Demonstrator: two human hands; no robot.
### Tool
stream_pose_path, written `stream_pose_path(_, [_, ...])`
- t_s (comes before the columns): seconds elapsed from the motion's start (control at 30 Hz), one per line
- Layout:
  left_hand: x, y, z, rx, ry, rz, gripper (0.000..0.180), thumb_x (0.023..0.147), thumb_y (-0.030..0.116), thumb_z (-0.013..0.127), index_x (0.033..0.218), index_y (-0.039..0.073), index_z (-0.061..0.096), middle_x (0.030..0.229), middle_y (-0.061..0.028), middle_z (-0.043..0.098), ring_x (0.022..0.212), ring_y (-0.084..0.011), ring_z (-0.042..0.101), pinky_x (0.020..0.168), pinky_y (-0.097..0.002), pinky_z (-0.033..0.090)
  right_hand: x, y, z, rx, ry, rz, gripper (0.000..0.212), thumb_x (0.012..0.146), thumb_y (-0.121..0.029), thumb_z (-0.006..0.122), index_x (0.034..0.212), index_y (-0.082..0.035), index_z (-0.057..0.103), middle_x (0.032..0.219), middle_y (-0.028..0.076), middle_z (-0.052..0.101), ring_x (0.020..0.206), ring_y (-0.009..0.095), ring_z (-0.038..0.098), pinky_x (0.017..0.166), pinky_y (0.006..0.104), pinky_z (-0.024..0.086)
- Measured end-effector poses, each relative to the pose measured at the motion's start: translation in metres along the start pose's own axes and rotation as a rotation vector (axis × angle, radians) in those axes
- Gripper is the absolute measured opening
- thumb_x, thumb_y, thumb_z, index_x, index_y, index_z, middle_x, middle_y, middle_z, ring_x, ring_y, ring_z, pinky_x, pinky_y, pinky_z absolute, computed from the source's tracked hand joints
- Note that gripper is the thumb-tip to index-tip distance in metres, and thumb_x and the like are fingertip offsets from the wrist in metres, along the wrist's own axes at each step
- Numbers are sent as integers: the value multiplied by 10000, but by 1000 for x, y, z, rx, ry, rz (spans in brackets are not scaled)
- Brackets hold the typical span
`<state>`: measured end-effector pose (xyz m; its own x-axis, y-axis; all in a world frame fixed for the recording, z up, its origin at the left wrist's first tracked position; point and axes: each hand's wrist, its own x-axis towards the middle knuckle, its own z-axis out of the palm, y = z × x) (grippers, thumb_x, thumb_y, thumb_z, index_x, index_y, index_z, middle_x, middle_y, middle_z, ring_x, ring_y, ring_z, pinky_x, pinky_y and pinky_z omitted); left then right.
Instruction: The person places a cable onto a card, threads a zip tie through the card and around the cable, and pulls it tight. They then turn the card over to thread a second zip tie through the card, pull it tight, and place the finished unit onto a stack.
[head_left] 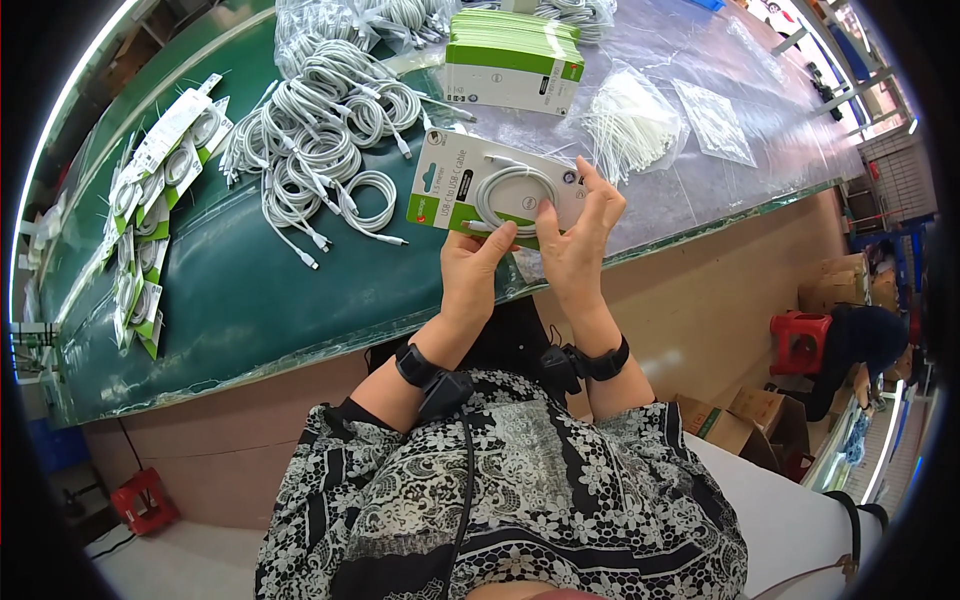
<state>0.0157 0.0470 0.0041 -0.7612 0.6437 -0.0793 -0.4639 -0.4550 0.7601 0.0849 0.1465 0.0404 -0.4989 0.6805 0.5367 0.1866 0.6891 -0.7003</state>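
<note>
White and green, the cable card (492,190) lies long axis left to right above the near table edge (300,345) — left hand (470,270) pinches its near edge, right hand (580,235) grips its right end.

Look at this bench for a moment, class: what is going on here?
A person holds a white and green package with a coiled white cable inside, using both hands: the left hand grips its lower edge and the right hand its right end. It is held over the green table. Loose coiled cables lie ahead, a stack of empty packages beyond, and finished packs on the left.
</note>
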Motion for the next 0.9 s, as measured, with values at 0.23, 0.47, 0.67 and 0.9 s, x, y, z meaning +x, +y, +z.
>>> stream_pose_path(0.23, [-1, 28, -19, -56, -190, -302, 296, 885, 86, 655, 1160, 16, 569, 1073, -77, 646, 956, -153, 628, 805, -298, 515, 8, 33, -27, 1134, -222, 632, 533, 894, -98, 607, 1375, -25, 391, 1251, 123, 523, 1124, 206, 537, 953, 345, 454])
stream_pose_path(0.47, [-3, 49, -20, 30, -313, -454, 340, 890, 80, 636, 1210, 16, 543, 1139, -98, 632, 1046, -195, 619, 917, -363, 509, -33, 34, -6, 905, -540, 325, 460, 893, -132, 635, 1314, -21, 483, 1236, 89, 571, 1113, 150, 550, 917, 291, 482])
stream_pose_path(0.67, [-11, 53, -7, 22, -312, -464, 324, 869, 50, 658, 1174, -1, 563, 1112, -94, 637, 994, -172, 625, 891, -312, 503, -28, 57, -1, 1123, -597, 438, 460, 892, -136, 637, 1309, -9, 487, 1232, 91, 576, 1110, 160, 550, 919, 283, 477])
stream_pose_path(0.9, [8, 66, -4, 272, -274, -181, 334, 846, 0, 661, 1164, -11, 558, 1095, -88, 637, 1001, -160, 614, 893, -292, 488, 1, 74, -4, 734, -419, 218, 467, 890, -163, 646, 1306, -25, 484, 1194, 89, 585, 1063, 140, 558, 892, 276, 479])
